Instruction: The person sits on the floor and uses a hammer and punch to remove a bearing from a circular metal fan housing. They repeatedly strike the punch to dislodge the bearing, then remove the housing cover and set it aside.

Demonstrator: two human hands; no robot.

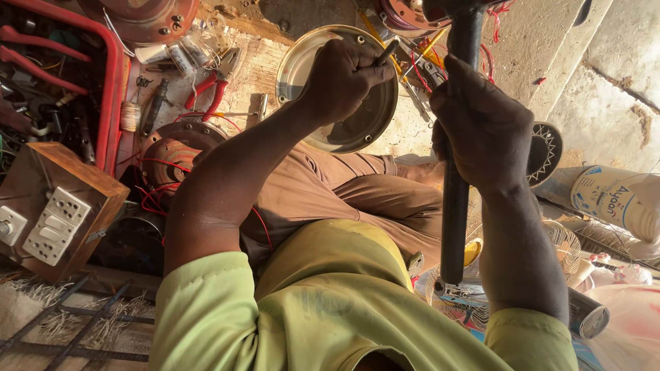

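Note:
My left hand (344, 75) is closed around a thin dark tool (387, 51), its tip pointing toward the motor parts and red wires (421, 41) at the top. Beneath this hand a round shiny metal cover (357, 127) lies on the floor. My right hand (481, 127) grips a long black pipe (454, 213) that runs upright from my lap to the top edge. The pipe's upper end meets a dark part that is cut off by the frame. My brown trousers (357, 199) and yellow-green shirt fill the lower middle.
Red-handled pliers (212, 88) and small tools lie at upper left beside a red crate (113, 82). A rusty round motor housing (172, 148) with red wires and a wooden switch box (55, 206) sit left. A white container (612, 199) and wire fan guard (564, 251) are right.

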